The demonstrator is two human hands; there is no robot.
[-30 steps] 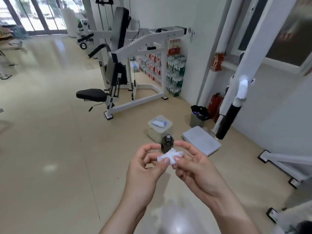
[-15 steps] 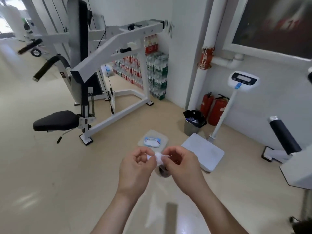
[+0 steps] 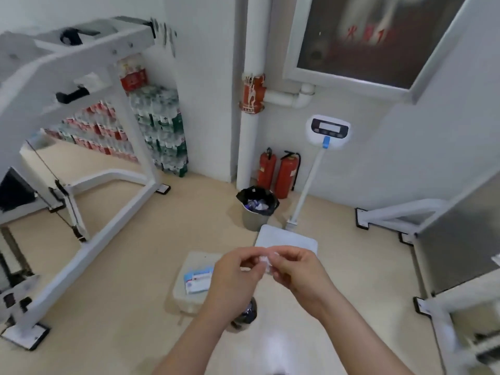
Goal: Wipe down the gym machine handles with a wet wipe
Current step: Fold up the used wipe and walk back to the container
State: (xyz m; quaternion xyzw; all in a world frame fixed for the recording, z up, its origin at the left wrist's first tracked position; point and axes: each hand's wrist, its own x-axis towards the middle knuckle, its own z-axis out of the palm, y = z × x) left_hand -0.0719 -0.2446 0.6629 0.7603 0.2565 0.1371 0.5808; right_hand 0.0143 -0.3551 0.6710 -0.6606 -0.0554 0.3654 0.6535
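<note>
Both hands meet in front of me at lower centre. My left hand [image 3: 232, 277] and my right hand [image 3: 297, 274] pinch a small crumpled white wet wipe [image 3: 265, 262] between their fingertips; most of it is hidden by the fingers. Below them on the floor stands a pale box with a blue-and-white wipe pack [image 3: 197, 281] on its lid. A white gym machine frame [image 3: 89, 147] fills the left side, with a short black handle [image 3: 71, 94] on its upper arm. The picture is blurred by motion.
A dark bottle [image 3: 244, 316] stands on the floor under my left wrist. A bin with a black liner [image 3: 257, 209], two red fire extinguishers [image 3: 278, 174] and a white standing scale [image 3: 286, 242] sit by the wall. Stacked bottled water [image 3: 159, 131] fills the corner. Another white machine frame [image 3: 400, 215] stands at right.
The view has swung right and downward, so the machine seat has left the frame. My hands have kept working the wipe and now hold it slightly higher, over the scale's edge.
</note>
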